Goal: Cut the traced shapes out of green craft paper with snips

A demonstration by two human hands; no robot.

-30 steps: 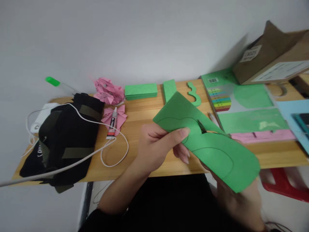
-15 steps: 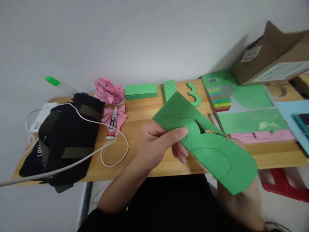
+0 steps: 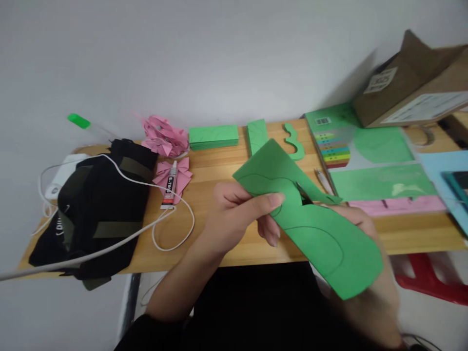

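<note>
Lower end of the green sheet has swung slightly leftward. Above the bench, the left hand pinches it; the right hand is partly hidden behind, its grip I cannot tell.

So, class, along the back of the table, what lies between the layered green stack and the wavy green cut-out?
A green rectangular piece, its near end partly hidden behind the held green sheet; the head view shows this.

Gap on the tabletop
It is bounded left by the white cable, right by the left hand, far by the green stack.
</note>
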